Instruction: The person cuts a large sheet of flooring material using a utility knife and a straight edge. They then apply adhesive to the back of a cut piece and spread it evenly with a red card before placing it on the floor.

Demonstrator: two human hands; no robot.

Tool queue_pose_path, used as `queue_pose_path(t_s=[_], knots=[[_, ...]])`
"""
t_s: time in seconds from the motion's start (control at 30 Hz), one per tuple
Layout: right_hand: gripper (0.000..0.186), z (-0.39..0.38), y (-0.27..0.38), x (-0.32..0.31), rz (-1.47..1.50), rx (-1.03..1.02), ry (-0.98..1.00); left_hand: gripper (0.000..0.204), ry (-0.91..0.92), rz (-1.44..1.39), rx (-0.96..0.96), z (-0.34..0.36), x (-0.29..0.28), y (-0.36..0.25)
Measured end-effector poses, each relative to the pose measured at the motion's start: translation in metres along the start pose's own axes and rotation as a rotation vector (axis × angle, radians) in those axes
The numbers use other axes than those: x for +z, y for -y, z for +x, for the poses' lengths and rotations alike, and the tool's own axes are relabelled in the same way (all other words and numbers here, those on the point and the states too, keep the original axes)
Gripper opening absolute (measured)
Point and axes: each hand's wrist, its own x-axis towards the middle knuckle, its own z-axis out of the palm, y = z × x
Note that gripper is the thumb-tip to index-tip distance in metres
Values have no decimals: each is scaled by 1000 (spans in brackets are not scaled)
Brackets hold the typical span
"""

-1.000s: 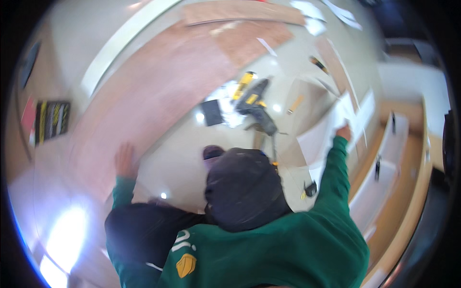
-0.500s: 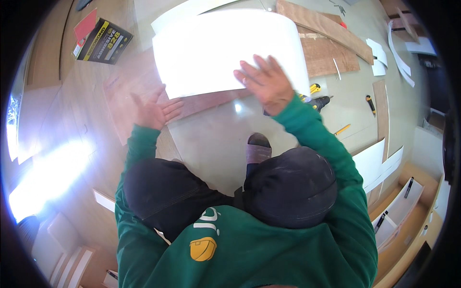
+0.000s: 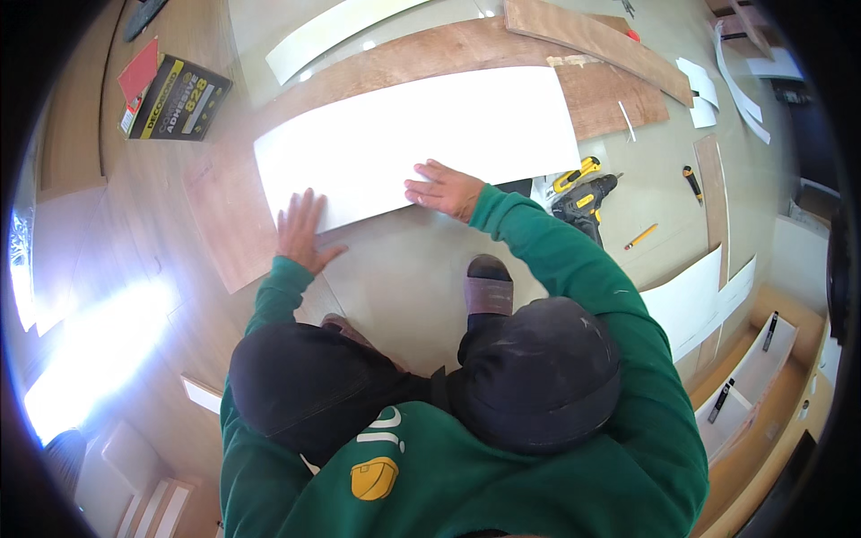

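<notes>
A long white laminate sheet [image 3: 413, 125] lies across a brown wooden board [image 3: 386, 67] on the floor in front of me. With fingers spread, my left hand [image 3: 305, 231] rests at the sheet's near left corner. My right hand [image 3: 446, 190] lies flat at its near edge, right of the middle, fingers stretched toward the left. Neither hand grips anything. Just beyond the sheet's right end are a yellow utility knife [image 3: 576, 175] and a black and yellow cordless drill [image 3: 585, 204].
A black and yellow adhesive box [image 3: 182, 100] stands at the far left. More wooden boards [image 3: 601, 45] are stacked at the far right. A pencil [image 3: 641, 237], a second knife [image 3: 692, 185] and white offcuts [image 3: 686, 309] lie to the right, near a wooden drawer [image 3: 753, 377] with white panels.
The sheet has come down and toward me, now flatter, uncovering the board behind it and the drill. Both hands have moved onto its near edge, the right one shifting left.
</notes>
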Motion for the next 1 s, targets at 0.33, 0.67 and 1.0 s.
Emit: queue_pose_path(t_s=[0.33, 0.67, 1.0], knots=[[43, 3, -13, 19, 134, 18, 93, 83, 35, 6, -229, -15, 16, 15], [72, -71, 75, -22, -62, 978, -19, 77, -138, -175, -171, -16, 15, 4], [36, -127, 52, -86, -145, 1090, 151, 75, -140, -190, -158, -16, 14, 6]])
